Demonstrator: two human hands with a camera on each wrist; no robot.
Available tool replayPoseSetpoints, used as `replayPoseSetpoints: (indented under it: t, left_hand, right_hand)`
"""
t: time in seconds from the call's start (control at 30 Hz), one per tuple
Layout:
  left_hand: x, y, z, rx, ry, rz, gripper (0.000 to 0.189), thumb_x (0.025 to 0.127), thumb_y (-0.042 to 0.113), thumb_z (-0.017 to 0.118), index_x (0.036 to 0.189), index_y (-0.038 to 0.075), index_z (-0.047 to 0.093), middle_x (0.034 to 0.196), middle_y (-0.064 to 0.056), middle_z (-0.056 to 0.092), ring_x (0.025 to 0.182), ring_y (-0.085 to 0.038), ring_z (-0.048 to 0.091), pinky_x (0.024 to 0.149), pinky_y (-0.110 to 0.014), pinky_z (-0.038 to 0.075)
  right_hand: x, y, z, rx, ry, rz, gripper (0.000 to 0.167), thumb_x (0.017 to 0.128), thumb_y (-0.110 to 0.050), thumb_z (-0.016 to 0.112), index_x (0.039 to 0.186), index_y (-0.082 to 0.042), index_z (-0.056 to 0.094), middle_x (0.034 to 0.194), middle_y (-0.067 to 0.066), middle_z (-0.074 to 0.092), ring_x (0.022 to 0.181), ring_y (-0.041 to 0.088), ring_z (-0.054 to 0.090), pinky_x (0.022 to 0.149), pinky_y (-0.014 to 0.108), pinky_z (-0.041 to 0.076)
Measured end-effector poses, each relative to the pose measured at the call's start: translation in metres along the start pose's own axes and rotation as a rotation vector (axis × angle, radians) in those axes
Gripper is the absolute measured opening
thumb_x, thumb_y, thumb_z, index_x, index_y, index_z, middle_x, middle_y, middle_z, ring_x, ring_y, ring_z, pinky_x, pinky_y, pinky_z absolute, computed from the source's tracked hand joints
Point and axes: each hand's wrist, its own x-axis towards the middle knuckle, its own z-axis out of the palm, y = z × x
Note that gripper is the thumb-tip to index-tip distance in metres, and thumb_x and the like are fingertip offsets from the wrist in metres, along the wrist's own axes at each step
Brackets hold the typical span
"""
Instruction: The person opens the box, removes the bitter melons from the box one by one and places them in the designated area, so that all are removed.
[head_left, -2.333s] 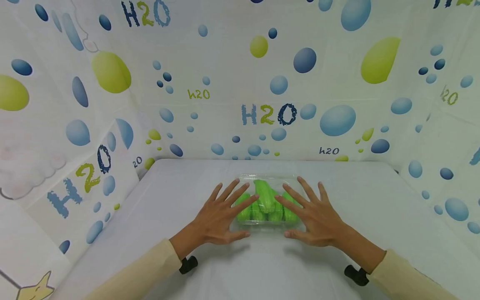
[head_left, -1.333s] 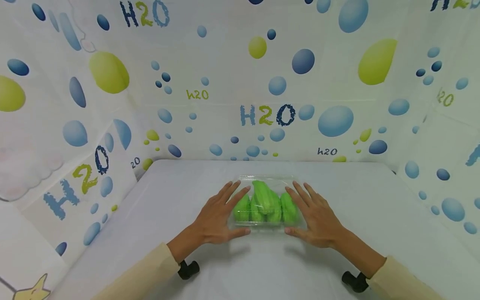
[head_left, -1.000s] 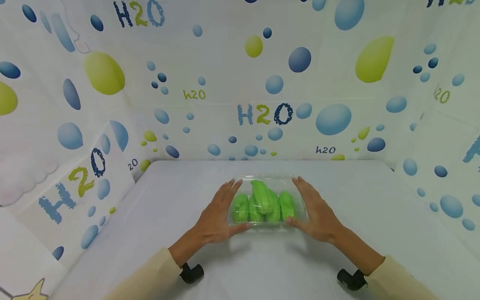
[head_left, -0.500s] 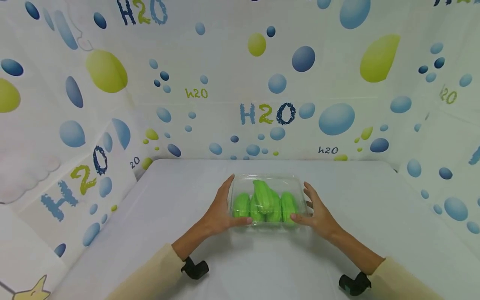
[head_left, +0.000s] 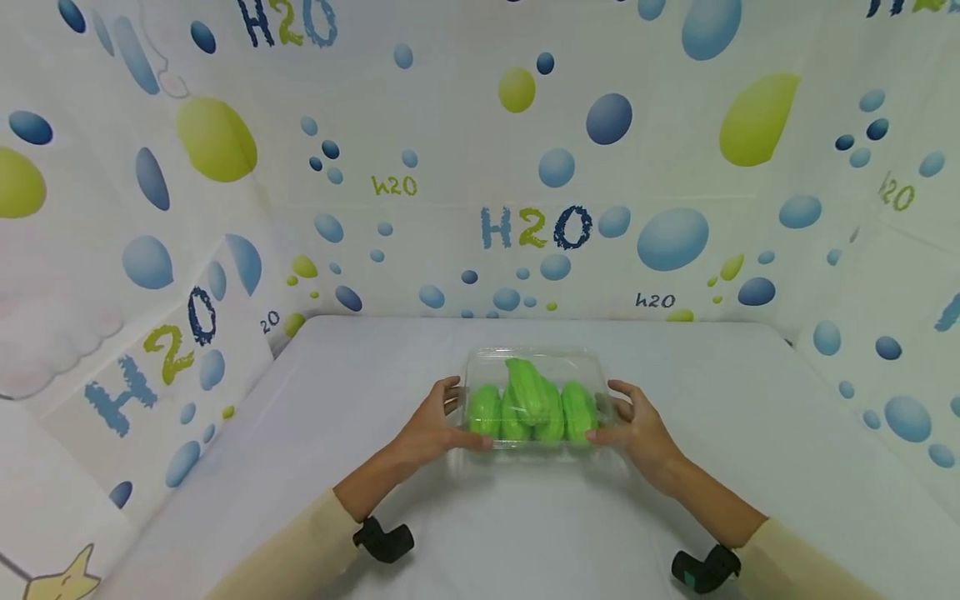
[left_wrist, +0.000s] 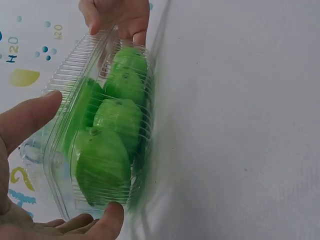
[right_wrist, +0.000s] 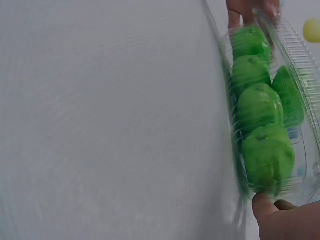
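A clear plastic clamshell box (head_left: 567,367) sits near the middle of the white table in the head view. Inside are several bright green, ridged fruit-like pieces (head_left: 529,396); one lies on top of the others. At the box's left end, my left hand (head_left: 426,429) grips with the thumb along the front rim and the fingers curled at the side. My right hand (head_left: 649,435) holds the opposite end likewise, its thumb at the front corner. Ribbed clear walls (left_wrist: 137,120) show in the left wrist view. Whether the base touches the table is unclear.
A white cloth-covered table (head_left: 525,533) spreads around the box. Behind it and at both sides hangs a white sheet (head_left: 442,108) printed with blue and lime bubbles and "H2O". Black wrist devices (head_left: 384,540) sit below each sleeve.
Both hands were spread over the box with fingers splayed. They moved outward to its two ends, and the fingers curled around the sides. The box has stayed nearly in place.
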Motion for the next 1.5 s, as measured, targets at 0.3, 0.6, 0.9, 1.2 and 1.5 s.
replayPoseSetpoints:
  t: [0.3, 0.6, 0.9, 1.2, 1.5]
  left_hand:
    - [-0.002, -0.005, -0.003, -0.13, -0.023, -0.019, 0.104, 0.071, 0.016, 0.093, 0.152, 0.001, 0.03, 0.16, -0.018, 0.034, 0.15, -0.038, 0.03, 0.119, -0.051, 0.033]
    - [-0.005, -0.009, -0.006, -0.142, -0.02, 0.024, 0.089, 0.076, 0.015, 0.09, 0.148, -0.002, 0.039, 0.157, -0.024, 0.037, 0.147, -0.042, 0.034, 0.118, -0.051, 0.035]
    - [-0.008, -0.01, -0.004, -0.136, 0.063, 0.056, 0.066, 0.078, 0.015, 0.089, 0.132, -0.005, 0.057, 0.141, -0.028, 0.056, 0.137, -0.04, 0.049, 0.109, -0.048, 0.047]
    - [-0.01, -0.012, 0.0, -0.105, 0.106, 0.045, 0.041, 0.08, 0.015, 0.088, 0.108, -0.004, 0.065, 0.102, -0.014, 0.075, 0.089, -0.016, 0.069, 0.074, -0.027, 0.055]
    - [-0.013, -0.012, 0.001, -0.009, 0.099, 0.076, 0.036, 0.088, 0.025, 0.081, 0.072, 0.001, 0.06, 0.065, 0.002, 0.053, 0.071, -0.014, 0.047, 0.058, -0.025, 0.038]
  right_hand:
    - [0.0, 0.0, 0.002, 0.125, 0.006, 0.04, 0.09, 0.081, 0.003, 0.073, 0.148, 0.001, 0.013, 0.16, 0.025, 0.024, 0.14, 0.036, 0.036, 0.092, 0.02, 0.049]
    - [0.0, 0.001, 0.005, 0.144, 0.025, 0.032, 0.08, 0.084, 0.002, 0.074, 0.144, 0.006, 0.021, 0.152, 0.026, 0.033, 0.128, 0.029, 0.047, 0.089, 0.02, 0.052]
    - [0.0, 0.007, 0.007, 0.158, 0.1, 0.037, 0.065, 0.084, 0.002, 0.079, 0.133, 0.011, 0.039, 0.122, 0.013, 0.054, 0.095, 0.011, 0.06, 0.079, 0.02, 0.056]
    - [-0.002, 0.012, 0.006, 0.148, 0.147, 0.021, 0.033, 0.084, -0.002, 0.08, 0.102, 0.004, 0.054, 0.084, 0.001, 0.053, 0.075, 0.01, 0.05, 0.065, 0.02, 0.051]
    - [-0.002, 0.017, 0.006, 0.078, 0.144, -0.021, 0.04, 0.083, -0.004, 0.082, 0.062, -0.011, 0.048, 0.056, -0.007, 0.037, 0.056, 0.008, 0.034, 0.051, 0.023, 0.032]
